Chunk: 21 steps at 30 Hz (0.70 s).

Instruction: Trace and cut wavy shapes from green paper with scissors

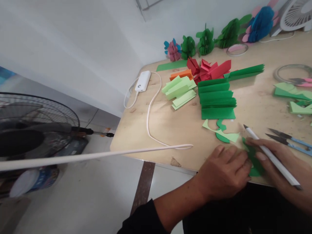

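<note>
Right hand (282, 157) grips 1 pen (276, 163). Left hand (224, 169) curled, can't tell if it's gripping. 1 green paper (255, 162) at near table edge (158, 157), between hands. 1 snips (280, 140) to right, 5 paper ornaments (206, 42) far side.

no text can be read, bucket label (46, 179) blurred beyond being made out, dark round mark (139, 86) seen on white power bank (144, 78), not deciphered
</note>
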### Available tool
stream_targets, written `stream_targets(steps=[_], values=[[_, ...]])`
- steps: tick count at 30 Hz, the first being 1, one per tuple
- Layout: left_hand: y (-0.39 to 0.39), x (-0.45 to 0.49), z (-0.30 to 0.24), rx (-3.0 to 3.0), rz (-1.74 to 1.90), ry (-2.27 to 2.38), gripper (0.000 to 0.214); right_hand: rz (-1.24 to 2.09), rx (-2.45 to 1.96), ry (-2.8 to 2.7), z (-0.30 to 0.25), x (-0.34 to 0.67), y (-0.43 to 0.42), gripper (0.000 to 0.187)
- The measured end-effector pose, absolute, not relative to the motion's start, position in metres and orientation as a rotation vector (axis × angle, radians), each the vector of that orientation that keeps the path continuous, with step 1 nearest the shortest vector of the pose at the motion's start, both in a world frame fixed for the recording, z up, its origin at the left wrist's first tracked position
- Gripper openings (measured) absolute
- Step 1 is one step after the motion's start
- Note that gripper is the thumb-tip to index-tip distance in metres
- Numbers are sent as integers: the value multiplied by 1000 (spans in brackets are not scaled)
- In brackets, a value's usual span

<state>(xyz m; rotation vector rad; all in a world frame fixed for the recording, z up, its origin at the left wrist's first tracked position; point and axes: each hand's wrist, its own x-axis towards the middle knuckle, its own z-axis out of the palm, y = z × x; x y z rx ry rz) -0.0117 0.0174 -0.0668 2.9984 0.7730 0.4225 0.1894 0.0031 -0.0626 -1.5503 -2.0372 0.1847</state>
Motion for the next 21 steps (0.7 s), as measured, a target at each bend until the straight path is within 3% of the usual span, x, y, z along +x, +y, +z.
stream_targets(steps=[21], values=[[27,-17,-59,2924,443,708,36,62,-1519,-2123,-63,185,4,30]])
